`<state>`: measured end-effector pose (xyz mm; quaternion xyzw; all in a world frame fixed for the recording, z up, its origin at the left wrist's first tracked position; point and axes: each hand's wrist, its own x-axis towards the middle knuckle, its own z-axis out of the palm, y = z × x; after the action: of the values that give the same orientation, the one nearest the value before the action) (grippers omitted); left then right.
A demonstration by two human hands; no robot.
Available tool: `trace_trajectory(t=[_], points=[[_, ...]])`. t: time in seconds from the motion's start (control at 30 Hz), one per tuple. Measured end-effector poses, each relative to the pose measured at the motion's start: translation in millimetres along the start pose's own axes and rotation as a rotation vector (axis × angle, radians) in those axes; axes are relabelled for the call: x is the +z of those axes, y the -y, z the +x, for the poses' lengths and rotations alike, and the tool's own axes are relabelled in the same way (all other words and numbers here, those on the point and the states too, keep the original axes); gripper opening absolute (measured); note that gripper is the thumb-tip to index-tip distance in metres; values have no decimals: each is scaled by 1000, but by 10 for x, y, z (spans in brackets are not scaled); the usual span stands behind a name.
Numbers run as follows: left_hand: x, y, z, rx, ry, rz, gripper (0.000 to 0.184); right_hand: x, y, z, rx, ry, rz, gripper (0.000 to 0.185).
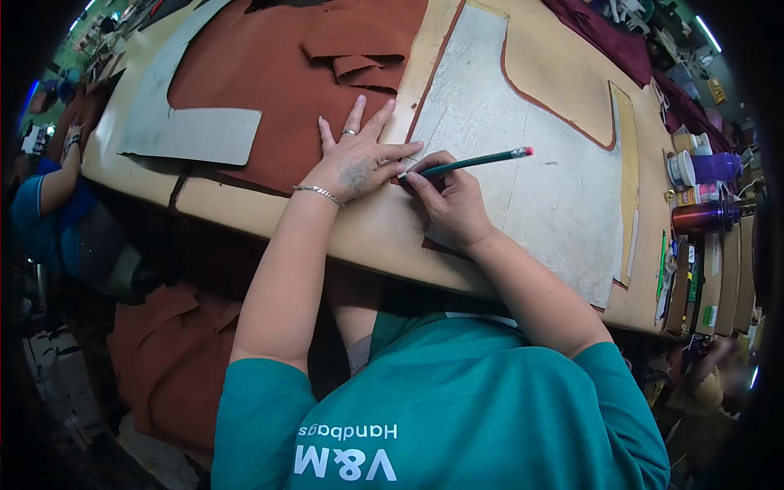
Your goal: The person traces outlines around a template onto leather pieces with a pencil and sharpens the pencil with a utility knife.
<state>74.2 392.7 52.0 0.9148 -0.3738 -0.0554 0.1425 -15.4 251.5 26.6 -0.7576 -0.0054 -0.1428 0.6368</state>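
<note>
My left hand (356,159) lies with its fingers spread on the reddish-brown leather (286,86), at its right edge. Its thumb and index finger reach toward a small whitish bit (401,172), too small to make out. In my right hand (451,200) is a dark green pencil (482,162) with a pink eraser, slanting up to the right. Its writing tip is hidden by my fingers. Under that hand spreads a large grey-white pattern piece (547,196), with brown leather showing along its edges. Left of my left hand, a pale curved pattern piece (204,135) covers part of the leather.
A cream-coloured table (376,261) has its rounded front edge before me. On the right stand thread spools (682,170) and a dark metallic bottle (704,216). More brown leather (175,363) hangs below at left. Another person's arm (61,184) is at the far left.
</note>
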Motion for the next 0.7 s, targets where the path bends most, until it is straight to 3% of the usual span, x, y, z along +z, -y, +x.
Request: trace_trajectory(t=[0.2, 0.5, 0.7], points=[[28, 22, -5, 18, 4, 11, 34, -201, 28, -96, 98, 16, -135, 9], [32, 43, -18, 38, -8, -39, 33, -38, 46, 17, -37, 22, -153, 12], [56, 46, -9, 33, -21, -39, 34, -328, -22, -160, 30, -15, -140, 9]])
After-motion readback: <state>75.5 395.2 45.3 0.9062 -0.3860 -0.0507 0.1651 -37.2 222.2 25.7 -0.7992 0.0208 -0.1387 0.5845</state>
